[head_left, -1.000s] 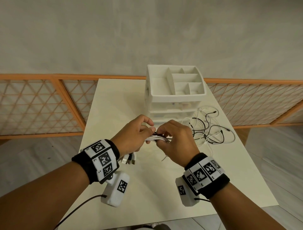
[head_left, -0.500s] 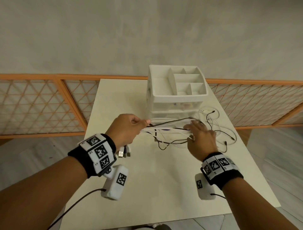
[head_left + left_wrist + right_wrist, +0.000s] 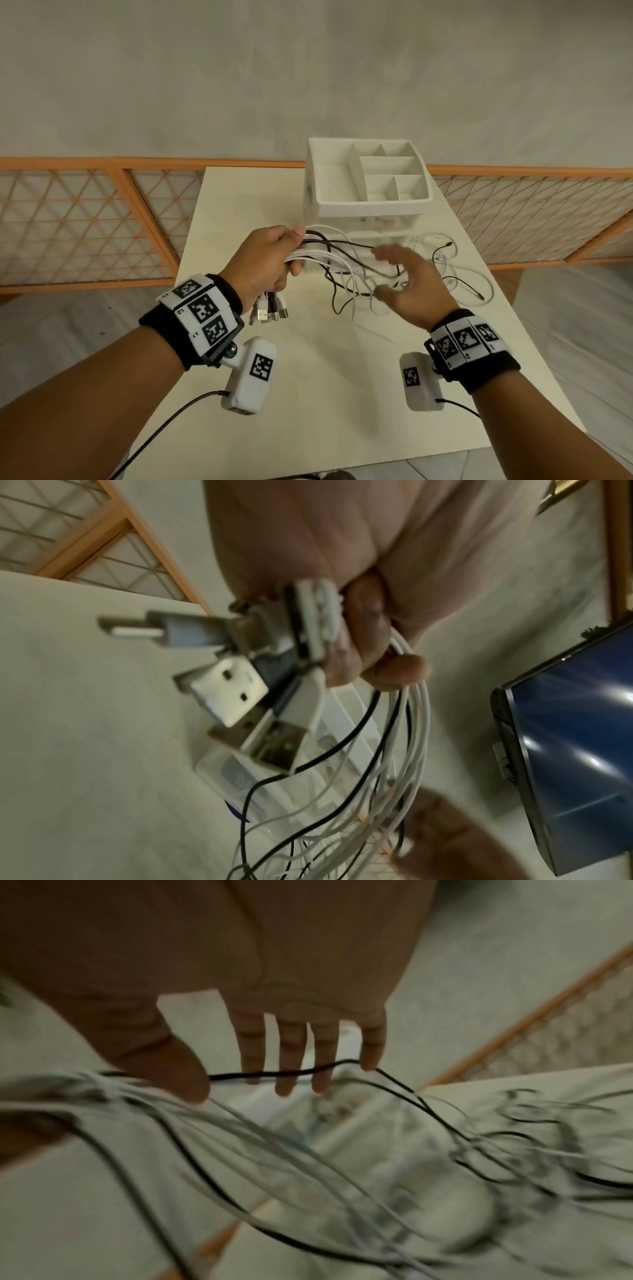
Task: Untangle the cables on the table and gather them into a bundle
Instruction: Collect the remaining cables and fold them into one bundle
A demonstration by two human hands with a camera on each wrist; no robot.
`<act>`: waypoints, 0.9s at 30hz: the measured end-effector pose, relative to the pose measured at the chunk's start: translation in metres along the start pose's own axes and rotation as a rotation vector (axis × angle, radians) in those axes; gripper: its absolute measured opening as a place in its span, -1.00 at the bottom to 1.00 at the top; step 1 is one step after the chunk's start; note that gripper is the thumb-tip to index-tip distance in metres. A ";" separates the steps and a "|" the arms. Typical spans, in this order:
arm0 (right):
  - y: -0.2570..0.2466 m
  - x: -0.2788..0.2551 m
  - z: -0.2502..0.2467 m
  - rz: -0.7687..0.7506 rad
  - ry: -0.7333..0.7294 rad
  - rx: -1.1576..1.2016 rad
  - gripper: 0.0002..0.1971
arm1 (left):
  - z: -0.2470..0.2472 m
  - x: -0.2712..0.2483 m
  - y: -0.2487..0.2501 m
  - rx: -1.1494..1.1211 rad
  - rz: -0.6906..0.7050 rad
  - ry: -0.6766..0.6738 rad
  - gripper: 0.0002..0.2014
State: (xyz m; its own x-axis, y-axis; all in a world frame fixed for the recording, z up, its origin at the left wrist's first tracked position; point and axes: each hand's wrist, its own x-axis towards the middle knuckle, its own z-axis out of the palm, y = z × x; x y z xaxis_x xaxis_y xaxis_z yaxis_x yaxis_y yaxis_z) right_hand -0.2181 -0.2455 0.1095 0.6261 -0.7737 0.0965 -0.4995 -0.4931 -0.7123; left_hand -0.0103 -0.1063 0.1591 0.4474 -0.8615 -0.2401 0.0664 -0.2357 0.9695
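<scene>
Several white and black cables [image 3: 337,251] run from my left hand [image 3: 274,260] out to the right over the table. That hand grips them in a fist, and their USB plugs [image 3: 269,310] hang below it; the left wrist view shows the plugs [image 3: 232,693] and strands [image 3: 404,723] under the curled fingers. My right hand [image 3: 407,277] hovers over the loose strands with fingers spread and straight. In the right wrist view one black cable [image 3: 284,1072] crosses just behind its fingertips [image 3: 286,1066]. The far cable ends [image 3: 459,274] lie tangled on the table at the right.
A white drawer organiser [image 3: 368,192] with an open divided top stands at the back of the white table [image 3: 325,394], just behind the cables. An orange lattice railing [image 3: 85,219] runs behind the table. A dark screen [image 3: 575,750] shows in the left wrist view.
My right hand let go of the strands, opened and pulled back toward me and lower. The left hand kept its grip and the cables now sag loosely between the hands.
</scene>
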 end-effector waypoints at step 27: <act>-0.061 -0.002 0.010 -0.223 -0.067 0.167 -0.89 | 0.014 -0.012 -0.004 0.257 0.038 -0.168 -0.76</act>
State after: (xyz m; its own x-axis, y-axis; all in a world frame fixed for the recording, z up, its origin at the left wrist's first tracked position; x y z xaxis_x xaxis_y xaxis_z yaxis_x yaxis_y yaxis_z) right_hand -0.1831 -0.2100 0.1461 0.7504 -0.6227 0.2217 -0.2426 -0.5714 -0.7840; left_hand -0.0287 -0.1008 0.1571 0.2902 -0.9291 -0.2291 -0.1846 -0.2893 0.9393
